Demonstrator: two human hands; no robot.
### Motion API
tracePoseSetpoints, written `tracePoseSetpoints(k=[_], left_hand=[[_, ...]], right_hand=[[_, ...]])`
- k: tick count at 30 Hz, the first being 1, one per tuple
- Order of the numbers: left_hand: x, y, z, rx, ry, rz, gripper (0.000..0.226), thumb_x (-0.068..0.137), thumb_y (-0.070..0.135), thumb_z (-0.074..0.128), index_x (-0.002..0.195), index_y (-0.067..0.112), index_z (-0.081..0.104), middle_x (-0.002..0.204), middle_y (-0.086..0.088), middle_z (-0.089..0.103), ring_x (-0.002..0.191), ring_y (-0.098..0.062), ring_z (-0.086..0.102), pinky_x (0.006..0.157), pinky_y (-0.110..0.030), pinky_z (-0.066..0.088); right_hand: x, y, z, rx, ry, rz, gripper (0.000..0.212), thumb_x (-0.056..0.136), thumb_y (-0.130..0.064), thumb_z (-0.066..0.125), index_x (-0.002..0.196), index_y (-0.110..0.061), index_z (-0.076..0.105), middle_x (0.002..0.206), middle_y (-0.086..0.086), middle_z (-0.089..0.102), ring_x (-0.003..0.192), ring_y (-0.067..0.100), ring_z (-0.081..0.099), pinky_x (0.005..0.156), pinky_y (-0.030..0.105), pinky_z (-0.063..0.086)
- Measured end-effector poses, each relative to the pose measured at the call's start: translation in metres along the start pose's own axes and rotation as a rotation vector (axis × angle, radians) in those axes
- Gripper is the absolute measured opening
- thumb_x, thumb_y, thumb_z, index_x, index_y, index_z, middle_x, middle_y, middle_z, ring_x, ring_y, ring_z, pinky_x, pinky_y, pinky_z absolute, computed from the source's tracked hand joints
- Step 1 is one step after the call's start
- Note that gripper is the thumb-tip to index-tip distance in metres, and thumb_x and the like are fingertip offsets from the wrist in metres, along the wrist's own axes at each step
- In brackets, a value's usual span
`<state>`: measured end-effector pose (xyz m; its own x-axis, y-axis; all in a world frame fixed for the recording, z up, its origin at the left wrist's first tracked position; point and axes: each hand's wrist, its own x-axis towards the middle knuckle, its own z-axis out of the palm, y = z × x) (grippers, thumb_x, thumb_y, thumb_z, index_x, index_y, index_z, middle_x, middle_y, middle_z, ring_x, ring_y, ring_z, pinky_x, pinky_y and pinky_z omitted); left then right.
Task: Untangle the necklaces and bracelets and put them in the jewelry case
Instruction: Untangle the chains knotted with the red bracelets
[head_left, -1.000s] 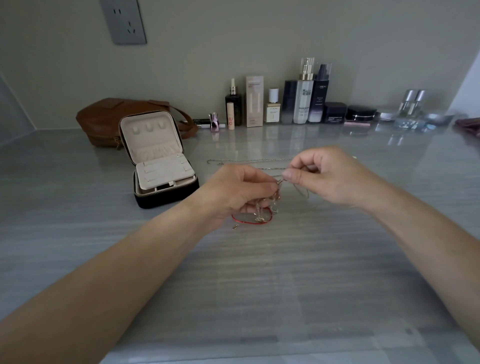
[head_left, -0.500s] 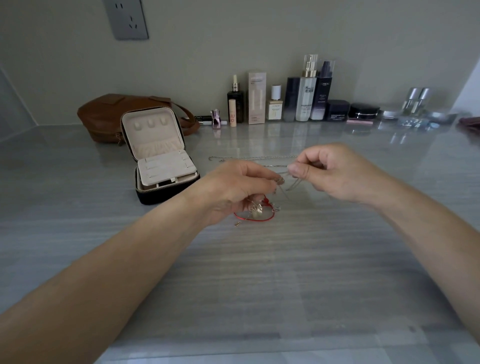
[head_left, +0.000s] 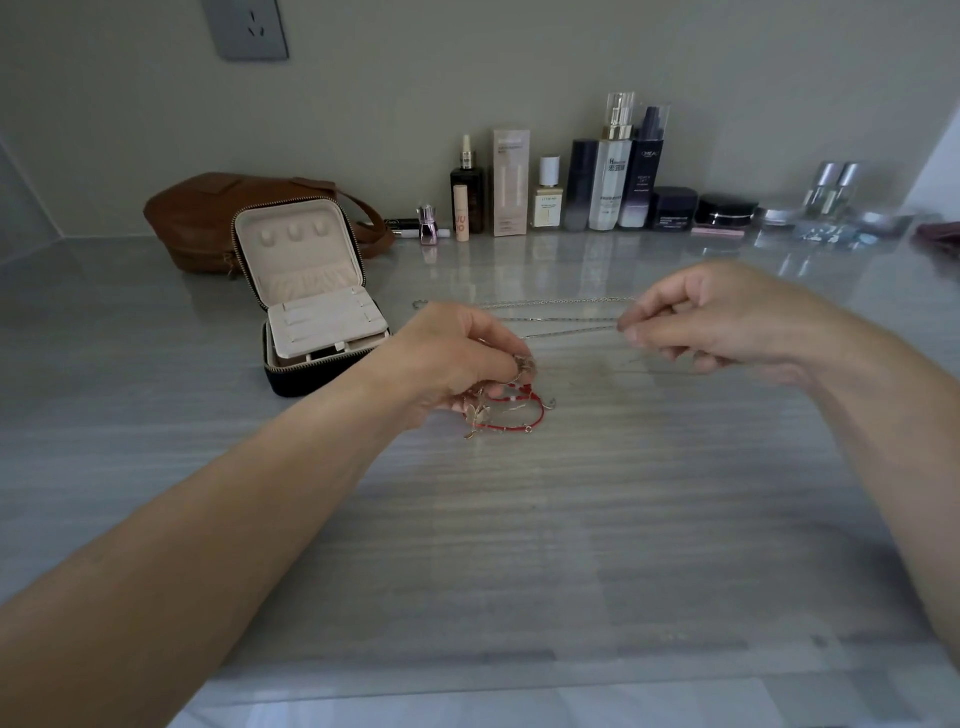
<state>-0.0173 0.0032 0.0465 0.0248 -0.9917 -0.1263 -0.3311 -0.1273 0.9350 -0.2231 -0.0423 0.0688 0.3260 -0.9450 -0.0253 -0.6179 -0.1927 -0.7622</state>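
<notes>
Bottle (head_left: 645, 171) with L'OREAL label behind necklace (head_left: 571, 331)

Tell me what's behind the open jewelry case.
A brown leather bag lies behind the jewelry case. The case's raised lid covers the bag's middle part; its strap shows again right of the lid. Anything else behind the lid cannot be seen.

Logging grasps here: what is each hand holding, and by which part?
Right hand pinches a thin silver chain at its right end; left hand grips the tangled knot of jewelry at the chain's other end.
</notes>
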Motion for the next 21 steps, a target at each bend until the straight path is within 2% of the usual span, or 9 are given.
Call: tracePoseSetpoints(k=[2, 5, 8, 10, 14, 17, 21], left_hand=[[-0.0003, 0.0, 0.0001, 0.01, 0.011, 0.0, 0.021, 0.079, -0.005, 0.062, 0.073, 0.015, 0.062, 0.062, 0.001, 0.061, 0.035, -0.001, 0.05, 0.038, -0.013, 0.039], [-0.0007, 0.0, -0.0001, 0.041, 0.005, 0.0, 0.014, 0.08, 0.002, 0.067, 0.076, 0.015, 0.063, 0.066, 0.001, 0.061, 0.035, 0.0, 0.048, 0.044, -0.018, 0.041], [0.0002, -0.0021, 0.0001, 0.101, 0.032, 0.018, 0.011, 0.081, 0.009, 0.069, 0.073, 0.016, 0.063, 0.064, 0.002, 0.062, 0.033, -0.001, 0.041, 0.037, -0.013, 0.034], [0.0001, -0.0026, -0.0003, 0.122, 0.045, 0.023, 0.012, 0.081, 0.014, 0.069, 0.072, 0.017, 0.062, 0.068, 0.0, 0.065, 0.032, -0.001, 0.038, 0.034, -0.011, 0.029], [-0.0006, -0.0015, -0.002, 0.14, 0.043, 0.03, 0.014, 0.077, 0.017, 0.072, 0.07, 0.019, 0.061, 0.069, 0.001, 0.067, 0.032, -0.004, 0.031, 0.037, -0.012, 0.022], [-0.0008, -0.0017, 0.0007, 0.162, 0.021, 0.043, 0.014, 0.076, 0.015, 0.073, 0.072, 0.018, 0.06, 0.066, 0.004, 0.062, 0.03, -0.003, 0.034, 0.035, -0.012, 0.023], [0.0006, -0.0016, 0.003, 0.124, 0.033, 0.033, 0.012, 0.077, 0.011, 0.071, 0.074, 0.016, 0.06, 0.067, -0.001, 0.062, 0.033, -0.005, 0.04, 0.035, -0.013, 0.022]], right_hand=[[-0.0006, 0.0016, -0.0043, -0.08, -0.077, 0.006, 0.014, 0.076, -0.014, 0.072, 0.089, -0.018, 0.07, 0.058, -0.011, 0.061, 0.057, 0.001, 0.054, 0.051, 0.019, 0.039], [-0.0033, 0.0025, -0.0041, -0.217, -0.161, 0.005, 0.013, 0.07, -0.018, 0.077, 0.081, -0.021, 0.071, 0.045, -0.013, 0.055, 0.043, 0.0, 0.048, 0.049, 0.018, 0.039], [-0.0046, 0.0026, -0.0038, -0.253, -0.161, -0.031, 0.008, 0.07, -0.019, 0.077, 0.077, -0.02, 0.073, 0.059, -0.005, 0.063, 0.039, -0.001, 0.045, 0.044, 0.016, 0.039], [-0.0049, 0.0019, -0.0049, -0.208, -0.108, -0.049, 0.003, 0.075, -0.019, 0.073, 0.078, -0.018, 0.073, 0.063, -0.003, 0.067, 0.043, -0.003, 0.051, 0.044, 0.014, 0.042], [-0.0047, 0.0014, -0.0061, -0.032, -0.07, 0.011, 0.003, 0.081, -0.014, 0.067, 0.08, -0.014, 0.069, 0.074, -0.003, 0.071, 0.064, -0.001, 0.067, 0.046, 0.013, 0.047], [-0.0035, 0.0026, -0.0039, -0.017, -0.098, 0.074, 0.006, 0.086, -0.013, 0.062, 0.082, -0.011, 0.066, 0.084, -0.001, 0.07, 0.075, 0.007, 0.069, 0.048, 0.017, 0.048], [-0.0026, 0.0034, -0.0009, -0.068, -0.114, 0.099, 0.008, 0.087, -0.012, 0.06, 0.081, -0.011, 0.064, 0.087, 0.001, 0.067, 0.077, 0.009, 0.067, 0.049, 0.018, 0.051]])
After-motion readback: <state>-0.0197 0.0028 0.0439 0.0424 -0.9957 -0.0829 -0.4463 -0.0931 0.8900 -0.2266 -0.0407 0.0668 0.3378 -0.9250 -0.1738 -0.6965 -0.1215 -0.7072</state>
